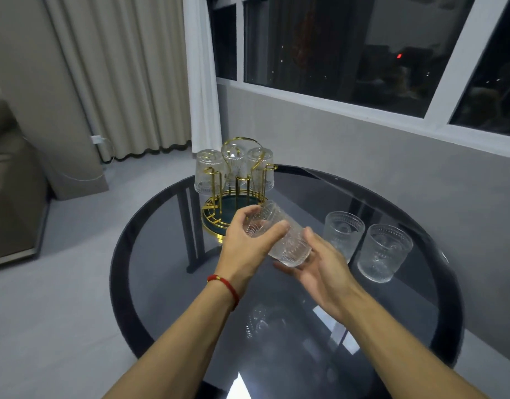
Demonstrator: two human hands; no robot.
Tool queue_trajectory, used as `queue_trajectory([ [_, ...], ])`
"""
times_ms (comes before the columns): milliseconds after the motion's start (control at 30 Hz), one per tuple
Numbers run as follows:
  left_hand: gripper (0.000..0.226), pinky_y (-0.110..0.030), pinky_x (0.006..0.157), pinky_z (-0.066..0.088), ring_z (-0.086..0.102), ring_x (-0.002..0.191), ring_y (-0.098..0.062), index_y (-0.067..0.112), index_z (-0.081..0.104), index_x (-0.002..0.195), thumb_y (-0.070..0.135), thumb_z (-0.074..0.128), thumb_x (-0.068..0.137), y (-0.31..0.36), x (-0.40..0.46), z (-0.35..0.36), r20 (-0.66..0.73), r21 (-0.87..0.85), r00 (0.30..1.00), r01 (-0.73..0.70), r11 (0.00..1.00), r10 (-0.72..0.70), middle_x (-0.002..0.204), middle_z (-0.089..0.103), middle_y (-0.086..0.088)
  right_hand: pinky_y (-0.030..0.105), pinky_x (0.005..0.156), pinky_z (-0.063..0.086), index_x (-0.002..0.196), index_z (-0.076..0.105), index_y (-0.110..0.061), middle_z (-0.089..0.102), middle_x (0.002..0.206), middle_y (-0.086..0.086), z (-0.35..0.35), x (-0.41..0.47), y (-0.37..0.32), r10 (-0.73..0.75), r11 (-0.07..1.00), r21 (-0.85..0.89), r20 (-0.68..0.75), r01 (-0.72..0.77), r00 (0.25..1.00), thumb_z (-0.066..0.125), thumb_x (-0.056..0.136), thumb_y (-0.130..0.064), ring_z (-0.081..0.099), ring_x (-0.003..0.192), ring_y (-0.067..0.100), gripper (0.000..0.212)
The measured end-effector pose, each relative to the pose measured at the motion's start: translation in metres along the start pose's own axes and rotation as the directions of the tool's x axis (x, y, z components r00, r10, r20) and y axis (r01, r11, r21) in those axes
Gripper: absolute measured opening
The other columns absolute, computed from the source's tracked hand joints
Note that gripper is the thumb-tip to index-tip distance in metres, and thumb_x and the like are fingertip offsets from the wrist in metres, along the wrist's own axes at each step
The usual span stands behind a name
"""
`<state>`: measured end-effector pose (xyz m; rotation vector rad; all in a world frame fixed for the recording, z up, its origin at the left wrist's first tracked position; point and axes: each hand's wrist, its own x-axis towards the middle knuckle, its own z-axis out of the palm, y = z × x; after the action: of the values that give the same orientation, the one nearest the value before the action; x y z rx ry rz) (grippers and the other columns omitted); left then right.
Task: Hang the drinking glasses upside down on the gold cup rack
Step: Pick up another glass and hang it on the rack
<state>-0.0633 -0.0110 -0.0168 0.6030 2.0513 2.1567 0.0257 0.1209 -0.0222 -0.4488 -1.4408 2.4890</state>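
I held one drinking glass (279, 236) tilted on its side above the round dark glass desk (415, 326), just in front of the gold cup rack (233, 194). My left hand (249, 243) wrapped its fingers (248, 216) around the end of the glass nearer the rack, thumb across the side. My right hand (320, 264) cupped the other end from below and beside, fingers (285, 267) spread loosely under it, thumb resting on the wall of the glass (whether that hand truly gripped or only steadied, I could not tell). A red cord bracelet (226, 286) sat on my left wrist. Three glasses (233, 165) hung upside down on the rack's far pegs. To the right of the rack, two more glasses (363, 243) stood upright on the desk, side by side, close together.
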Motion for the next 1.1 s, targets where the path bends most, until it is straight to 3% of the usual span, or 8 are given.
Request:
queue_trajectory([
  [100, 0.068, -0.026, 0.097, 0.048, 0.056, 0.116, 0.004, 0.035, 0.056, 0.137, 0.069, 0.067, 0.079, -0.008, 0.013, -0.009, 0.104, 0.107, 0.994, 0.009, 0.994, -0.020, 0.127, 0.059, 0.016, 0.050, 0.093, 0.061, 0.142, 0.057, -0.005, 0.068, 0.138, 0.017, 0.009, 0.010, -0.001, -0.117, 0.992, -0.045, -0.065, 0.114, 0.991, 0.044, 0.112, -0.026, 0.066, 0.129, 0.033, 0.038],
  [167, 0.041, -0.031, 0.097, 0.047, 0.056, 0.119, -0.010, 0.029, 0.060, 0.125, 0.059, 0.046, 0.100, -0.018, 0.021, -0.014, 0.111, 0.173, 0.994, -0.020, 0.985, 0.001, 0.124, 0.060, 0.009, 0.042, 0.087, 0.064, 0.146, 0.051, -0.014, 0.063, 0.137, 0.003, 0.012, 0.017, -0.003, -0.284, 0.940, -0.233, -0.135, 0.248, 0.949, 0.050, 0.109, -0.027, 0.068, 0.125, 0.018, 0.039],
  [233, 0.038, -0.036, 0.097, 0.045, 0.053, 0.120, -0.016, 0.025, 0.062, 0.117, 0.049, 0.034, 0.106, -0.036, 0.026, -0.020, 0.045, 0.377, 0.997, -0.069, 0.924, 0.056, 0.122, 0.061, 0.005, 0.045, 0.099, 0.059, 0.150, 0.047, -0.026, 0.055, 0.147, -0.002, 0.012, 0.027, -0.009, -0.447, 0.816, -0.477, -0.162, 0.327, 0.880, 0.054, 0.107, -0.033, 0.059, 0.134, 0.017, 0.044],
  [333, 0.053, -0.053, 0.122, 0.024, 0.023, 0.152, -0.026, 0.031, 0.045, 0.149, 0.053, 0.030, 0.103, -0.071, 0.029, -0.035, 0.068, 0.791, 0.997, -0.077, 0.607, 0.038, 0.157, 0.039, -0.002, 0.051, 0.115, 0.045, 0.154, 0.041, -0.031, 0.045, 0.160, 0.000, 0.012, 0.049, -0.028, -0.569, 0.693, -0.635, -0.189, 0.343, 0.800, 0.056, 0.106, -0.039, 0.046, 0.145, 0.022, 0.051],
  [433, 0.062, -0.059, 0.125, 0.000, -0.008, 0.158, -0.024, 0.044, 0.005, 0.159, 0.059, 0.022, 0.101, -0.098, 0.027, -0.038, 0.143, 0.923, 0.989, -0.121, 0.365, -0.035, 0.172, 0.004, -0.002, 0.037, 0.102, 0.044, 0.155, 0.041, -0.026, 0.044, 0.161, 0.005, 0.018, 0.072, -0.051, -0.621, 0.636, -0.703, -0.220, 0.319, 0.753, 0.056, 0.105, -0.040, 0.051, 0.135, 0.020, 0.054],
  [667, 0.070, -0.057, 0.126, 0.004, -0.002, 0.158, -0.027, 0.039, -0.007, 0.160, 0.061, 0.020, 0.099, -0.105, 0.031, -0.036, 0.131, 0.943, 0.991, -0.126, 0.307, 0.004, 0.172, 0.002, -0.003, 0.033, 0.105, 0.036, 0.156, 0.043, -0.023, 0.043, 0.154, 0.014, 0.036, 0.107, -0.081, -0.632, 0.377, -0.888, -0.040, 0.262, 0.774, 0.054, 0.107, -0.035, 0.050, 0.125, 0.018, 0.052],
  [833, 0.070, -0.057, 0.126, 0.003, -0.002, 0.158, -0.026, 0.037, -0.008, 0.160, 0.059, 0.022, 0.101, -0.103, 0.030, -0.035, 0.136, 0.940, 0.991, -0.130, 0.314, 0.001, 0.172, 0.000, -0.004, 0.045, 0.118, 0.035, 0.159, 0.043, -0.021, 0.042, 0.155, 0.016, 0.054, 0.124, -0.086, -0.568, 0.290, -0.923, 0.046, 0.253, 0.821, 0.056, 0.106, -0.031, 0.046, 0.143, 0.032, 0.055],
  [1100, 0.070, -0.057, 0.126, 0.002, 0.000, 0.158, -0.026, 0.036, -0.008, 0.161, 0.056, 0.024, 0.102, -0.099, 0.029, -0.034, 0.147, 0.938, 0.989, -0.140, 0.317, 0.002, 0.172, -0.002, -0.005, 0.045, 0.118, 0.034, 0.155, 0.049, -0.019, 0.052, 0.152, 0.013, 0.073, 0.148, -0.088, -0.515, 0.080, -0.960, 0.192, 0.270, 0.836, 0.062, 0.101, -0.026, 0.044, 0.144, 0.029, 0.056],
])
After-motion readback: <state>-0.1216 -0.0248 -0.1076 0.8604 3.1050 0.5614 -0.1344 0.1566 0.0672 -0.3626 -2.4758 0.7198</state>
